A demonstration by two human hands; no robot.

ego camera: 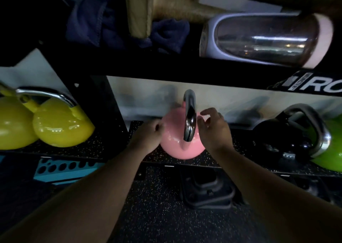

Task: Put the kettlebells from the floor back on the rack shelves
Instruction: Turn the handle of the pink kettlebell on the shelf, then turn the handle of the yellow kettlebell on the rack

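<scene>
A pink kettlebell with a chrome handle stands upright on the low rack shelf, handle edge-on to me. My left hand rests against its left side with the fingers curled in. Just right of the handle, my right hand hovers with its fingers spread and nothing in it. Two yellow kettlebells sit on the shelf to the left. On the right of the shelf stand a black kettlebell and a green one.
The upper shelf holds a large chrome kettlebell handle, dark blue cloth and a tan wooden piece. A black rack upright stands left of the pink bell. Below lie a black base plate and a blue perforated bar.
</scene>
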